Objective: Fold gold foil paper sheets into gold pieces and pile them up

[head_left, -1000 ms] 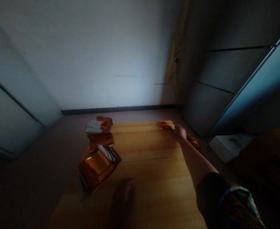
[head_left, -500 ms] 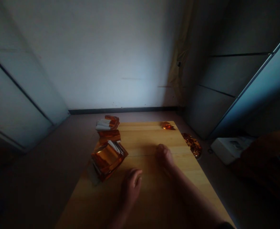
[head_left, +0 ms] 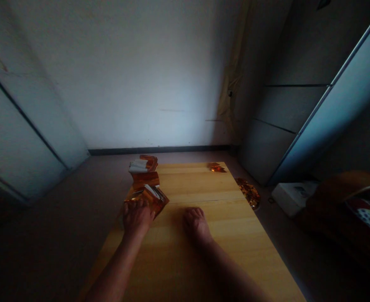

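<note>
My left hand [head_left: 137,216] lies over a stack of shiny copper-coloured foil sheets [head_left: 158,203] at the table's left edge. Its fingers are a little apart on the stack, and the tips are hard to see. Over the middle of the wooden table [head_left: 210,186], my right hand [head_left: 199,224] is closed with curled fingers. Whatever they hold, if anything, is hidden. Just beyond the stack lies another copper-coloured foil sheet [head_left: 145,179]. Behind it, a further foil bundle [head_left: 143,163] shows a pale, whitish side.
A small crumpled foil piece [head_left: 217,167] sits at the table's far right corner. More crumpled foil [head_left: 249,193] is below the right edge. A white box [head_left: 293,197] stands on the floor to the right. A wall [head_left: 153,96] rises beyond the table.
My left hand has moved left and forward onto the foil stack. My right hand has come back toward me and to the left, still curled. The view has shifted slightly.
</note>
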